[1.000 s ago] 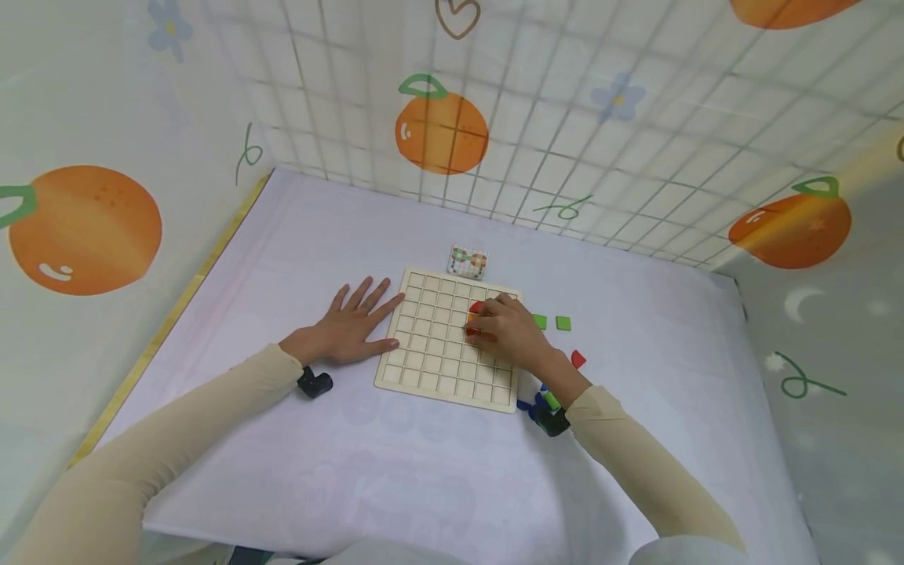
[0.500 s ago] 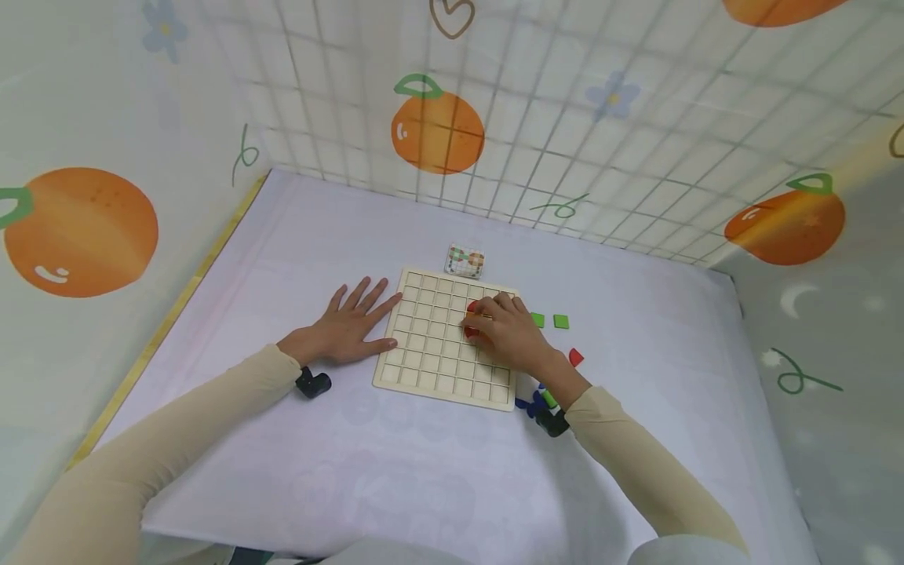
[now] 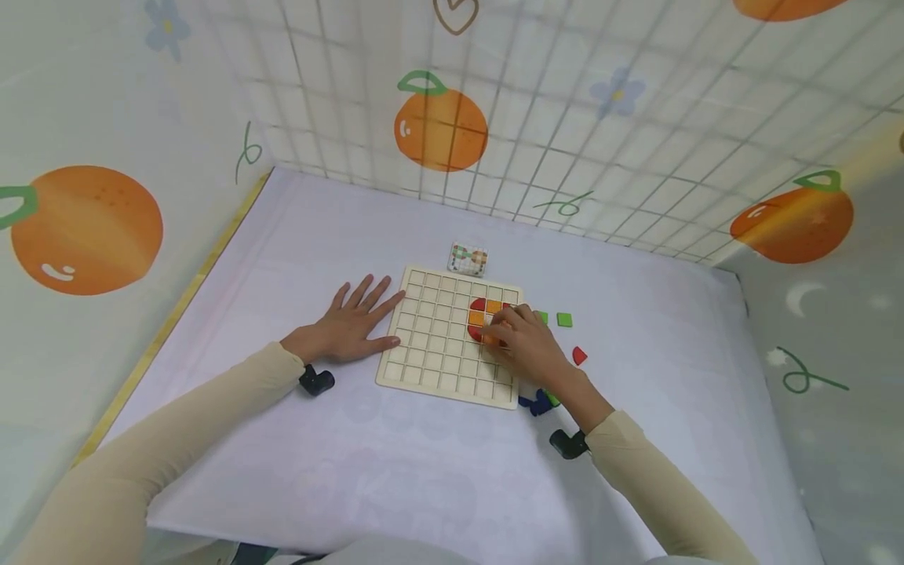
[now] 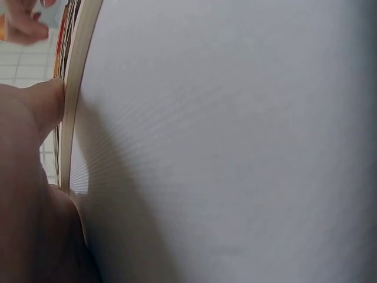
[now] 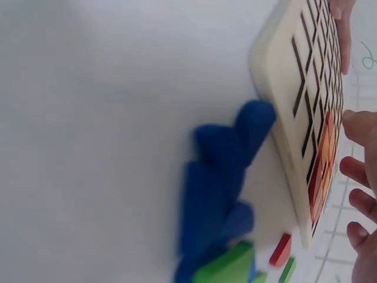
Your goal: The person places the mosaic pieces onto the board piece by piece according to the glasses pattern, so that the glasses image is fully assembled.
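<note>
A pale wooden grid board (image 3: 431,362) lies on the white cloth. My left hand (image 3: 344,329) is spread flat at its left side, the thumb and a fingertip touching the edge. Red rounded pieces (image 3: 478,304) and orange squares (image 3: 476,318) sit in cells on the board's right part. Over them hovers my right hand (image 3: 526,344), its fingers loosely bent and covering some of the pieces. In the right wrist view, the right hand (image 5: 362,171) has its fingertips apart above the board, with no piece visible between them.
Behind the board lies a small pattern card (image 3: 468,260). To the right are green squares (image 3: 564,320) and a red quarter-round piece (image 3: 580,355). A pile of blue pieces (image 3: 540,403) sits by the board's near right corner. A printed curtain (image 3: 339,102) hangs behind.
My right hand has drawn back slightly to the right and toward me, uncovering more red and orange pieces. The left hand stays in place.
</note>
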Tool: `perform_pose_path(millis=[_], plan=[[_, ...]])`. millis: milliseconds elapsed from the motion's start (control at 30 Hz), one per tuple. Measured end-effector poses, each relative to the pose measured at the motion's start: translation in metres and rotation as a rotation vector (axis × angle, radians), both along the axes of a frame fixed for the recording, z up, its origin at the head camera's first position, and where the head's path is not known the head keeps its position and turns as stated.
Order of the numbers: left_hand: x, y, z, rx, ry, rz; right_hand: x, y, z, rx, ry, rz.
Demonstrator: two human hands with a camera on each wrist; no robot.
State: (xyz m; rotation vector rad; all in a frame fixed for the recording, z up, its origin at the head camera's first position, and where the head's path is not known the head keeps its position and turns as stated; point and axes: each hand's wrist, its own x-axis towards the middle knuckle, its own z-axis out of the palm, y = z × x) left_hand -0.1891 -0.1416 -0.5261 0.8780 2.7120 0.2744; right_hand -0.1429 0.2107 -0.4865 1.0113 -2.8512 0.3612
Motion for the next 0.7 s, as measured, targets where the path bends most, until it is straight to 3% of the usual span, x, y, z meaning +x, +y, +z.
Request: perform_pose_path(millis=[433,533,700], plan=[[0.002,0.003,0.011,-0.025,0.002,-0.013,0.074,0.051,0.004,0.037,-0.115,-0.146],[0.002,0.004,0.011,-0.039,0.001,-0.009,0.087,0.054,0.002,0.044,-0.152,-0.168],[0.001,0.003,0.008,-0.028,-0.001,-0.008,0.096,0.053,-0.003,0.004,-0.108,-0.190]])
